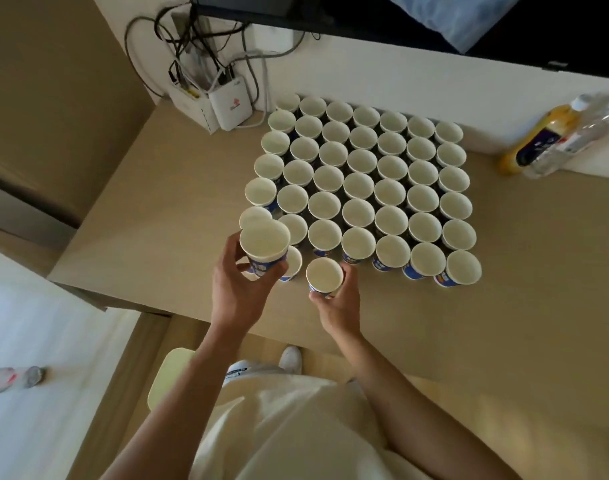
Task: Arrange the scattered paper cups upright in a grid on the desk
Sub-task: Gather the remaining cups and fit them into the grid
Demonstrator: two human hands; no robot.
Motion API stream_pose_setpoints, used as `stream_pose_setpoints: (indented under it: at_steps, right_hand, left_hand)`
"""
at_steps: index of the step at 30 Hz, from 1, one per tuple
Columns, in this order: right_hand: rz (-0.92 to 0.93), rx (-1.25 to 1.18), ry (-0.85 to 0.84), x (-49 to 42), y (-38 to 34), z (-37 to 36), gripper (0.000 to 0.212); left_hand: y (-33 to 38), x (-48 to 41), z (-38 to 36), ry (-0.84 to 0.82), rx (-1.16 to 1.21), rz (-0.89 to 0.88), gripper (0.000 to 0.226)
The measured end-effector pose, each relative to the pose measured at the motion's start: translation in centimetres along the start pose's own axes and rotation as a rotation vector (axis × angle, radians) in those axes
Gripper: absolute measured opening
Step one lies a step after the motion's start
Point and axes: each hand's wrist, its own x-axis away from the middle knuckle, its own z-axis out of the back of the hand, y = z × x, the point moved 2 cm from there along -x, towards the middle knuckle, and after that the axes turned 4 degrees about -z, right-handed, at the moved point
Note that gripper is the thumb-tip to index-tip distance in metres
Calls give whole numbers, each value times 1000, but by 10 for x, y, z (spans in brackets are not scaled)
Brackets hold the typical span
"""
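The right hand (341, 303) grips an upright cup (324, 276) just before the near row of the grid (360, 183) — bare desk (400, 306) to its right — while the left hand (240, 284) holds a second cup (265, 245) over the left corner.

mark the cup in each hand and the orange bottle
left cup (265, 242): head view, on the pale inside seen through its open mouth
right cup (324, 274): head view, on the pale inside of its mouth
orange bottle (552, 123): head view, on its yellow body above the dark label
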Motion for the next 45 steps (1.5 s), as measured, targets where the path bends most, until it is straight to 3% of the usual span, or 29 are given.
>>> stream_pose_setpoints:
  at_steps: [16,23,26,30,32,34,37,42,45]
  right_hand:
    - [-32,62,94,-19,12,-24,70]
    - [-191,-146,87,-11,21,-17,90]
    - [-238,-121,186,1,22,4,84]
    - [-104,-143,324,14,-5,40,74]
    - [-85,-243,233,13,-32,56,69]
    - [-73,-395,16,11,-56,69,76]
    - [-31,-395,-215,11,-79,79,85]
    - [-17,-390,-104,5,-84,83,64]
    - [-21,-377,-11,2,-75,86,64]
  left_hand:
    - [-13,-8,14,-112,5,-7,66]
    - [-11,-11,7,-157,1,-24,65]
    - [-7,-12,-1,-185,12,-31,66]
    - [-2,-12,-23,-269,9,-47,70]
    - [4,-13,-38,-324,-2,-64,69]
    - [11,-14,-52,-372,-16,-100,69]
    - [18,-14,-69,-446,-21,-167,67]
    - [20,-16,-87,-538,-48,-240,74]
    - [15,-19,-85,-589,-88,-257,80]
